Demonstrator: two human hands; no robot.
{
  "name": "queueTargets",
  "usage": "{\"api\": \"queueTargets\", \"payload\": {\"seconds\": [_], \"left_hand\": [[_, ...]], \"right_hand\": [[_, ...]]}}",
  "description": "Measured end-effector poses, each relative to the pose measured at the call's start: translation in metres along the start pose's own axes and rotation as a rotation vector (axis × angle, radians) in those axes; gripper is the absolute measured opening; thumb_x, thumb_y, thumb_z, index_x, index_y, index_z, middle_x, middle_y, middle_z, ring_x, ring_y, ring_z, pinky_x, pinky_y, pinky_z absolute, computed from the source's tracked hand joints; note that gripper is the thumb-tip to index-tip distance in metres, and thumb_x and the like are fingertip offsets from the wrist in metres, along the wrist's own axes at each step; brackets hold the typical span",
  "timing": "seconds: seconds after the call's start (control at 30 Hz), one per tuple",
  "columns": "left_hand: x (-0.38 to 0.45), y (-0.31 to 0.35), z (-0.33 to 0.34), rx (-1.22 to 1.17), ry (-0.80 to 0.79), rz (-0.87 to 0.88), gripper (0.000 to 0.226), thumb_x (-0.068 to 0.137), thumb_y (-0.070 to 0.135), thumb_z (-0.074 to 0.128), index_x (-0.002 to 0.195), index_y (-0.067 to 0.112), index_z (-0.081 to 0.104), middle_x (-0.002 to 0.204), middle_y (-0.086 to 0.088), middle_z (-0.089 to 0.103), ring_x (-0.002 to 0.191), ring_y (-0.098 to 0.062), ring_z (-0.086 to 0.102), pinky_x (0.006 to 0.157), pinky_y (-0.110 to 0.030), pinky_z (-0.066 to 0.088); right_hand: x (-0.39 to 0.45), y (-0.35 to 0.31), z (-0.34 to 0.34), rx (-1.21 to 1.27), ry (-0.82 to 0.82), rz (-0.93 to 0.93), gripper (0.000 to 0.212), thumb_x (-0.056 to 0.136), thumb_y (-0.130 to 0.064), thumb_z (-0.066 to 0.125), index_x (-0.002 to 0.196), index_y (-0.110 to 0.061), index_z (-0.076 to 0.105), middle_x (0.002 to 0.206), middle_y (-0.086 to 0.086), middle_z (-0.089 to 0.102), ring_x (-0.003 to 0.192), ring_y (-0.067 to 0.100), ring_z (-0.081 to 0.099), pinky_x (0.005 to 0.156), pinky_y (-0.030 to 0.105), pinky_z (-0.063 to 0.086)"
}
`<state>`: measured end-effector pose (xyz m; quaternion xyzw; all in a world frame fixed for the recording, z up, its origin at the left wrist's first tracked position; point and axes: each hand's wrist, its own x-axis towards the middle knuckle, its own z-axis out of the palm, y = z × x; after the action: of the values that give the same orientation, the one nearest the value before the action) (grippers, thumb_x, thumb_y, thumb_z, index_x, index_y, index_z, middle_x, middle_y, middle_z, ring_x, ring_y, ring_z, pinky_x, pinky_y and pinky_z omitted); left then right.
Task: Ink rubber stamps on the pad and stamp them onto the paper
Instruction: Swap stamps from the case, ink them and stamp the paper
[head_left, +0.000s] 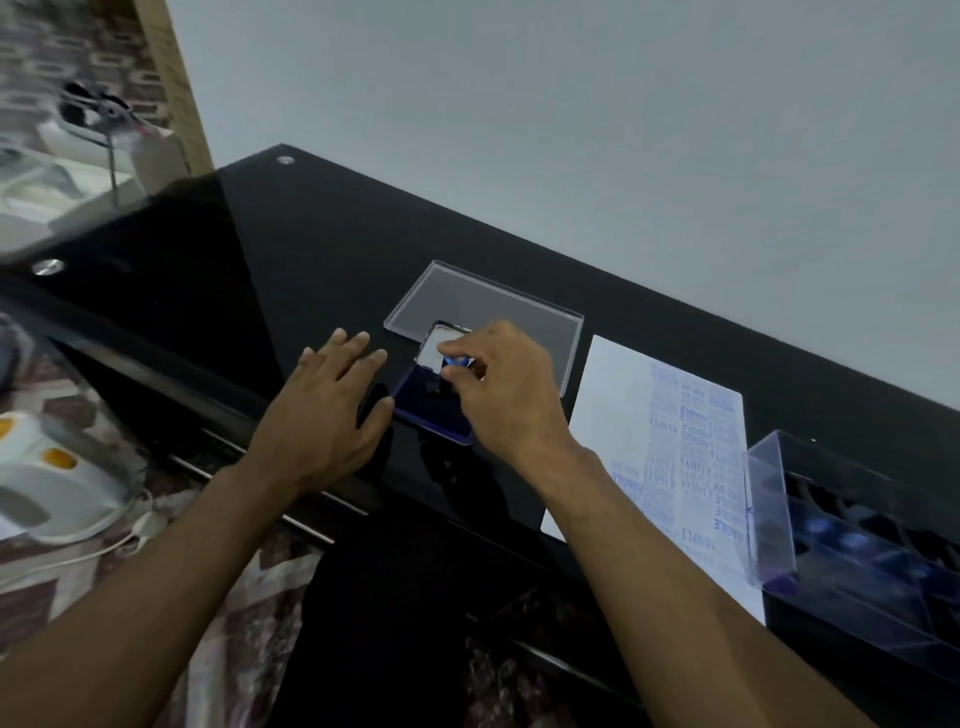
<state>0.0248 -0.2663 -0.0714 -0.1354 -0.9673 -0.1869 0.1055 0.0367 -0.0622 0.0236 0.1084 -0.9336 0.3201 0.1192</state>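
Black glass tabletop (322, 249) against a grey wall. Right hand (506, 387) pinches a blue-knobbed stamp (456, 362) down on the ink pad (415, 410); left hand (324, 410) lies flat with fingers spread just beside the pad. Paper (670, 452), already stamped blue, lies right of it, then a clear box (852, 545) of stamps.

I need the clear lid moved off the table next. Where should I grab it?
Take the clear lid by its far left corner, coming from the left. It lies flat on the table, and the right hand, pinching a stamp, covers its near edge.
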Motion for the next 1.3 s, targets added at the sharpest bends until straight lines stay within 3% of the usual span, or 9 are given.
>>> {"api": "queueTargets", "payload": {"seconds": [0.1,0.3,0.37,0.43,0.77,0.97,1.07,1.3], "left_hand": [[0.000,-0.004,0.001,0.012,-0.008,-0.006,0.074,0.093,0.060,0.028,0.150,0.016,0.044,0.161,-0.009,0.033,0.154,-0.026,0.018,0.124,-0.051,0.016],[0.000,-0.009,0.009,0.032,-0.034,-0.018,0.073,0.093,0.061,0.026,0.151,0.021,0.042,0.162,-0.003,0.032,0.154,-0.021,0.017,0.124,-0.053,0.015],[-0.002,-0.009,0.011,0.041,-0.028,-0.020,0.071,0.093,0.061,0.026,0.150,0.022,0.044,0.162,-0.002,0.033,0.154,-0.019,0.019,0.124,-0.052,0.015],[-0.002,-0.009,0.012,0.054,-0.026,-0.021,0.069,0.094,0.060,0.026,0.149,0.023,0.045,0.161,-0.001,0.034,0.153,-0.019,0.020,0.124,-0.051,0.014],[-0.004,-0.007,0.014,0.104,-0.019,-0.011,0.068,0.095,0.058,0.026,0.148,0.021,0.047,0.160,-0.003,0.037,0.152,-0.021,0.023,0.124,-0.052,0.014],[-0.004,-0.006,0.014,0.120,-0.022,-0.015,0.068,0.095,0.058,0.025,0.149,0.022,0.046,0.161,-0.003,0.035,0.153,-0.020,0.021,0.124,-0.052,0.013],[-0.004,-0.006,0.014,0.125,-0.019,-0.013,0.067,0.095,0.058,0.026,0.148,0.022,0.046,0.161,-0.003,0.036,0.152,-0.021,0.023,0.124,-0.052,0.015],[-0.003,-0.006,0.014,0.136,-0.032,-0.022,0.068,0.095,0.058,0.024,0.149,0.023,0.046,0.161,-0.002,0.034,0.153,-0.020,0.022,0.124,-0.052,0.014]], "right_hand": [[0.003,-0.001,0.008,-0.042,-0.021,0.011,0.024,0.093,-0.020,0.066,0.117,-0.022,0.071,0.112,-0.002,0.060,0.099,0.007,0.057,0.079,0.009,0.038],[0.007,0.001,0.016,-0.095,-0.044,0.038,0.025,0.094,-0.020,0.064,0.118,-0.023,0.070,0.116,-0.002,0.058,0.102,0.010,0.058,0.075,0.006,0.040],[0.007,0.002,0.020,-0.121,-0.067,0.040,0.025,0.095,-0.019,0.063,0.119,-0.022,0.070,0.120,0.000,0.059,0.106,0.013,0.059,0.088,0.018,0.051],[0.005,0.002,0.021,-0.140,-0.084,0.050,0.025,0.095,-0.017,0.062,0.119,-0.021,0.070,0.120,0.002,0.060,0.107,0.015,0.058,0.095,0.030,0.052],[0.005,0.005,0.014,-0.138,-0.075,0.030,0.020,0.096,-0.022,0.062,0.110,-0.020,0.075,0.110,-0.001,0.066,0.100,0.011,0.060,0.083,0.015,0.042],[0.009,0.003,0.014,-0.118,-0.057,0.025,0.017,0.095,-0.018,0.063,0.105,-0.015,0.077,0.105,0.001,0.068,0.095,0.012,0.062,0.089,0.024,0.051],[0.009,0.003,0.014,-0.128,-0.075,0.029,0.018,0.097,-0.016,0.060,0.098,-0.009,0.077,0.099,0.005,0.068,0.090,0.014,0.062,0.085,0.023,0.050],[0.004,0.004,0.014,-0.100,-0.044,0.014,0.018,0.093,-0.018,0.065,0.108,-0.018,0.076,0.104,0.000,0.070,0.094,0.008,0.059,0.091,0.026,0.050]]}}
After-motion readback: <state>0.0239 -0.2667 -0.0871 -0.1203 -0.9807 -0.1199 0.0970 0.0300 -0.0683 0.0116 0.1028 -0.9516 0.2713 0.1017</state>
